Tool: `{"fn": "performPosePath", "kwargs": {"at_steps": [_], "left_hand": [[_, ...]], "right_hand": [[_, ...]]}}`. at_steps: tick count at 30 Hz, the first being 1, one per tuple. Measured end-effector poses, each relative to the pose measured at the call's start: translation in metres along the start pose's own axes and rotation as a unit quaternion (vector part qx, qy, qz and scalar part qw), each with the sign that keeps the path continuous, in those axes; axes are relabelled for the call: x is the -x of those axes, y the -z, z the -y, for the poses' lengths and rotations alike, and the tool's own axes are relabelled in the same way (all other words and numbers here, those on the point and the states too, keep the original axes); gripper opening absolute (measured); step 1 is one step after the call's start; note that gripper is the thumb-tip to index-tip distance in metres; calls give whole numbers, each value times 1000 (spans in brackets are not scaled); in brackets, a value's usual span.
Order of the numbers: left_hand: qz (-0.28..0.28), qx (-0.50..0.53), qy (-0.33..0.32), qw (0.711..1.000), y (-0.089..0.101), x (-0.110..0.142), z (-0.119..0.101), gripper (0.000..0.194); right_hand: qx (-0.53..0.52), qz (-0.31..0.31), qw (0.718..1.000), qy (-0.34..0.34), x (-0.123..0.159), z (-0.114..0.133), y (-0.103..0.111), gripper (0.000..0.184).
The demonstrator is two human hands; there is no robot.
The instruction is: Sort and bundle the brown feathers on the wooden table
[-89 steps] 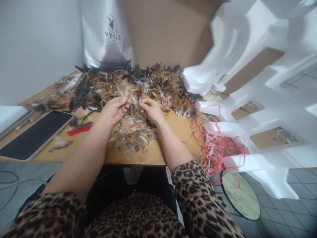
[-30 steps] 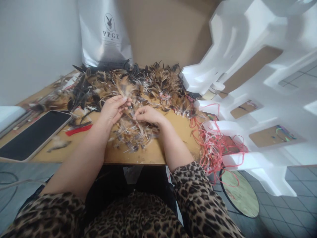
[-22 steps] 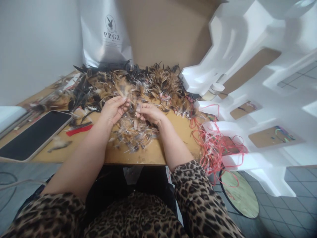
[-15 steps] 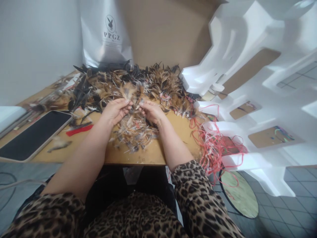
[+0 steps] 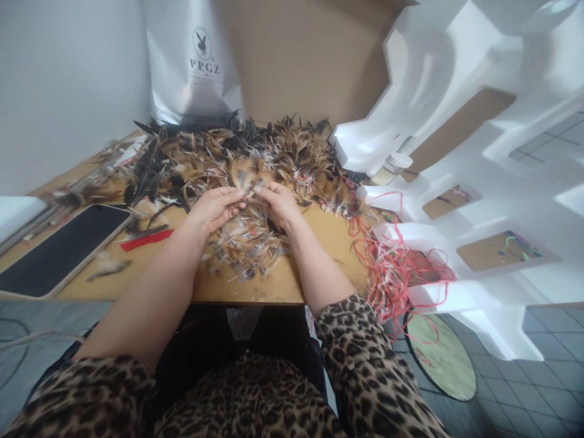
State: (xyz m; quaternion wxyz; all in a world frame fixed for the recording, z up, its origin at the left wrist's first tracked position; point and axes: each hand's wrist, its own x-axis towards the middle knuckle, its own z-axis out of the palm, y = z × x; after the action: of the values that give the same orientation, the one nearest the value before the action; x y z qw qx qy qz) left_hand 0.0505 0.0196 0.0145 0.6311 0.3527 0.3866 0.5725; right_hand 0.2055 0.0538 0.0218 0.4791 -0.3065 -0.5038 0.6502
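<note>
My left hand (image 5: 218, 208) pinches a small fan of brown feathers (image 5: 244, 172) by its lower end. Close beside it, my right hand (image 5: 279, 204) has its thumb and fingers pinched at the same quills, and the two hands nearly touch. The feathers spread upward, away from me. Just below the hands lies a small heap of loose brown feathers (image 5: 246, 246) with pale quills. Behind them a larger pile of brown and black feathers (image 5: 301, 146) covers the back of the table (image 5: 328, 243). Single feathers are hard to tell apart there.
A phone (image 5: 64, 249) lies at the left, with a red strip (image 5: 146, 239) and a loose feather tuft (image 5: 108, 266) near it. Tangled pink string (image 5: 396, 274) hangs over white foam packing (image 5: 483, 292) on the right. A silver bag (image 5: 196, 67) stands at the back.
My right hand was lower and apart a second ago; it has moved up to meet my left hand at the quills. My left hand has shifted slightly right, and the feather fan with it.
</note>
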Motion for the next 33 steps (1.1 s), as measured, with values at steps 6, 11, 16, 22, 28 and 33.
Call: {"fn": "performPosePath", "kwargs": {"at_steps": [6,11,16,22,28,33], "left_hand": [[9,5,6,1000,-2,2,0,9],[14,5,11,1000,-3,3,-2,9],[17,-4,18,1000,-3,4,-2,9],[21,-37,22,999,-3,4,1,11],[21,-44,19,999,-2,3,1,9],[-9,-19,-17,1000,0,0,-1,9]], "right_hand": [[11,15,1000,6,0,-5,-3,34],[14,-2,1000,17,1,-3,-3,34],[49,1,998,27,0,-5,-2,32],[125,-5,990,68,-1,-7,0,28],[127,-8,990,59,1,-4,-3,29],[141,-17,989,30,4,-1,-5,38]]}}
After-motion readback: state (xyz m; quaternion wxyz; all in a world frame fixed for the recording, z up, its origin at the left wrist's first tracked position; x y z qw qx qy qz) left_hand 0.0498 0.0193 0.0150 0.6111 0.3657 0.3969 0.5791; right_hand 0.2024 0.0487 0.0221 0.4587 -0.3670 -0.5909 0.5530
